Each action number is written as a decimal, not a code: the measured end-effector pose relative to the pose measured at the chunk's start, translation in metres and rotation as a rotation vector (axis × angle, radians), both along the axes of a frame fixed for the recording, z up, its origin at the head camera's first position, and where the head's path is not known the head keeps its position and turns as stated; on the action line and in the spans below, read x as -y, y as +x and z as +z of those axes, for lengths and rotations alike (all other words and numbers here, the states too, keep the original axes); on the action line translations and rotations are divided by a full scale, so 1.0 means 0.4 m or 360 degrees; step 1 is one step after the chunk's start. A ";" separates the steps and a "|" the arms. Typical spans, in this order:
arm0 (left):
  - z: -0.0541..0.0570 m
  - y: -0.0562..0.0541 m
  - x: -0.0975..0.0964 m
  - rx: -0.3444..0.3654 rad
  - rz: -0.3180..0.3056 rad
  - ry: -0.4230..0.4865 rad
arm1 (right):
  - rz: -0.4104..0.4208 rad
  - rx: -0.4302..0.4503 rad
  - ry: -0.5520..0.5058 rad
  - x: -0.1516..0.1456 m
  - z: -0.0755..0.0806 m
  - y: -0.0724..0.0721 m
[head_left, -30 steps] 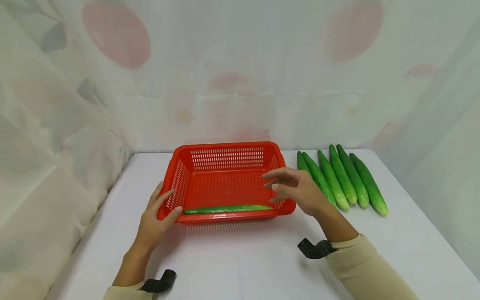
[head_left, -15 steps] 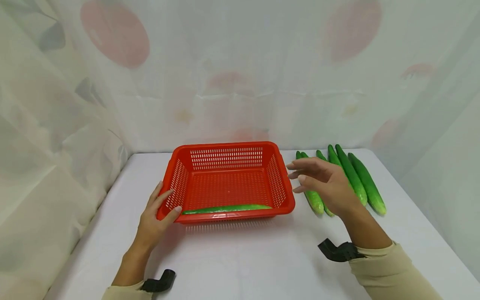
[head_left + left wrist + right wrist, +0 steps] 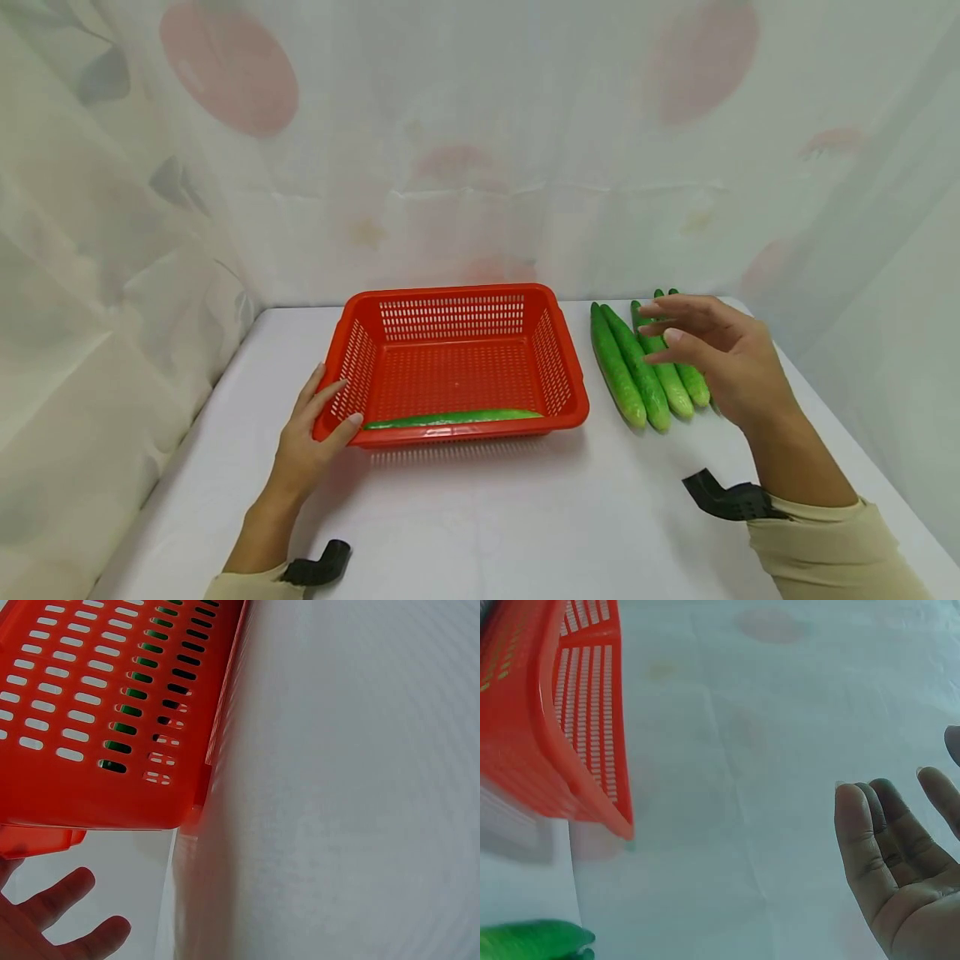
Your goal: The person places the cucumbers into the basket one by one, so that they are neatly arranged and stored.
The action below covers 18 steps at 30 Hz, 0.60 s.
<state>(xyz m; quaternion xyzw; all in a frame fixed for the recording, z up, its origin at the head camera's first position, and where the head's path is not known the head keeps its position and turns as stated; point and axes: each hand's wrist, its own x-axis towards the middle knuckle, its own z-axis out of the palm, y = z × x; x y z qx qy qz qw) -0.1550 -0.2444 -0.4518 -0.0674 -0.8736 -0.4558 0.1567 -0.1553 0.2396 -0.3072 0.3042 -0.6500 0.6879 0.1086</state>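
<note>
One cucumber (image 3: 453, 418) lies along the near wall inside my red basket (image 3: 480, 432); the other cucumbers (image 3: 637, 367) lie right of it on the tabletop (image 3: 480, 517). I'm probably fetching another, so I should lower my right hand (image 3: 731, 358), hovering empty, thumb and fingers parted. My left hand (image 3: 302, 446) rests, fingers spread, on the basket's near-left corner.

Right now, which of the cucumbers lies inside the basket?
The cucumber lying along the near long side of the red slotted basket; the other visible cucumbers lie outside, on the white table to its right.
</note>
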 end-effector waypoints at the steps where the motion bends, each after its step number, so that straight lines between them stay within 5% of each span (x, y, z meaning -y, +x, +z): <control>1: 0.000 0.000 0.000 -0.0002 -0.0001 0.0000 | 0.0013 -0.0011 -0.0029 -0.008 0.002 0.001; 18: 0.000 0.001 -0.001 -0.0001 0.0004 -0.0006 | -0.0028 -0.0052 -0.0334 -0.136 -0.003 0.008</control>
